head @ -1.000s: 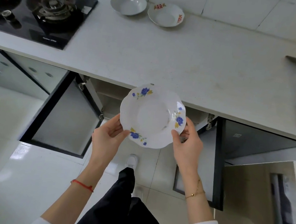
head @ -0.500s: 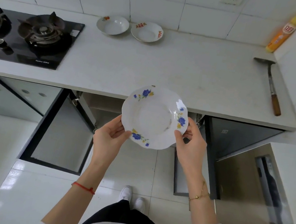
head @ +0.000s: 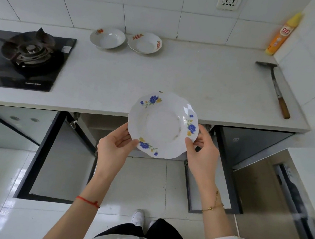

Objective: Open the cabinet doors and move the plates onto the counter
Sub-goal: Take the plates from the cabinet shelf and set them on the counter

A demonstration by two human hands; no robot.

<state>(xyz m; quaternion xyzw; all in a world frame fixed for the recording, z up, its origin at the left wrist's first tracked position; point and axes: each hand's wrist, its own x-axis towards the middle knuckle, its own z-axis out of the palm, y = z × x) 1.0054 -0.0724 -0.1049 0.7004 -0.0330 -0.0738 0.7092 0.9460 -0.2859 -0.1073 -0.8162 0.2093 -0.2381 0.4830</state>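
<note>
Up comes the blue-flowered plate (head: pixel 163 125), now overlapping the front edge of the table (head: pixel 199 84) where it hung lower before. Your left hand (head: pixel 116 147) pinches its near-left rim, your right hand (head: pixel 202 147) pinches the right rim, both grips curled on it. Both cabinet doors (head: pixel 58 163) stand wide. Two red-patterned bowls (head: pixel 107 38) sit at the back edge. Watch it: the plate tilts, and clipping the table's lip could jolt it loose.
</note>
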